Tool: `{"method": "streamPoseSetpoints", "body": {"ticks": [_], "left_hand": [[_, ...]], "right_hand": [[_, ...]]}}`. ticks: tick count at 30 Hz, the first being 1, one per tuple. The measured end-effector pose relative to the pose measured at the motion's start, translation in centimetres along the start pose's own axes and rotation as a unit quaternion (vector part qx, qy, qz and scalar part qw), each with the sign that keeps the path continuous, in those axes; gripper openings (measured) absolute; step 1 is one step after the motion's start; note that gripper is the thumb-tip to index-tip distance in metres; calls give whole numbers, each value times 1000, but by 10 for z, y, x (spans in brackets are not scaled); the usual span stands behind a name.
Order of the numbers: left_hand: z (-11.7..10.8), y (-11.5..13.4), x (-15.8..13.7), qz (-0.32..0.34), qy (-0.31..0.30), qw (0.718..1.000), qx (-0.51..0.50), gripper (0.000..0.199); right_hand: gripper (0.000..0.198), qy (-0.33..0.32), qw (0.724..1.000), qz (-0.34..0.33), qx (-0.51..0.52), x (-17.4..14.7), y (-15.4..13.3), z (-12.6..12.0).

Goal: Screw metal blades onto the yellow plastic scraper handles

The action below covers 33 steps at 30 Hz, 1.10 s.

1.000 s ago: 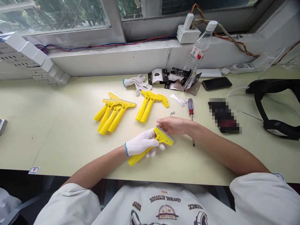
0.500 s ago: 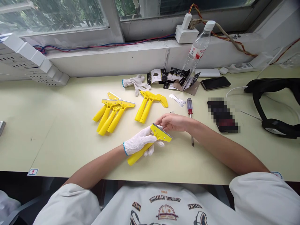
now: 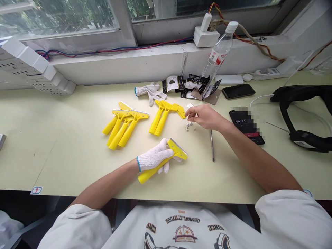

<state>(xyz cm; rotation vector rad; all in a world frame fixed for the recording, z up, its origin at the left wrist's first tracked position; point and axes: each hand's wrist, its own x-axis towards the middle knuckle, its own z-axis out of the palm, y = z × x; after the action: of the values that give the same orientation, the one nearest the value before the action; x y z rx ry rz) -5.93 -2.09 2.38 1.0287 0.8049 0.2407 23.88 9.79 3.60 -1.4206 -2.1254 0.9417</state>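
Head view: the left hand, in a white knitted glove with a blue edge at the wrist, is closed around the handle of a yellow plastic scraper with a metal edge. The scraper's long axis runs slantwise, handle end toward the person and to the left, head away and to the right. The right hand is bare, its fingers bent and drawn fairly close; whether anything is pinched between them cannot be told. The scraper lies to its left and toward the person, well apart from it.

The key relation is at the small silvery screws, loose on the pale yellow counter just on the person's side of the right fingertips, between them and the scraper's head; the right hand is the nearer. Under or behind that hand are thin metal blades, mostly covered, and a screwdriver, its shaft pointing toward the person, its handle hidden. A yellow scraper pair ends beside the right fingertips; contact is unclear.
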Motion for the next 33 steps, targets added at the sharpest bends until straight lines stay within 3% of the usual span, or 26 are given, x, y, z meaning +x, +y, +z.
{"method": "streamPoseSetpoints", "body": {"ticks": [5,9,21,33], "left_hand": [[-4,1,-1,-37,-22,999,25,33],[-4,2,0,-38,-25,999,17,36],[-4,4,-1,-23,-31,999,4,39],[-3,3,0,-16,-25,1000,-8,42]], "right_hand": [[28,-62,995,-65,-38,4,12,6],[29,-54,990,-98,-81,7,16,13],[27,-56,996,-62,-44,6,16,15],[21,-42,991,-103,-75,8,17,16]]}}
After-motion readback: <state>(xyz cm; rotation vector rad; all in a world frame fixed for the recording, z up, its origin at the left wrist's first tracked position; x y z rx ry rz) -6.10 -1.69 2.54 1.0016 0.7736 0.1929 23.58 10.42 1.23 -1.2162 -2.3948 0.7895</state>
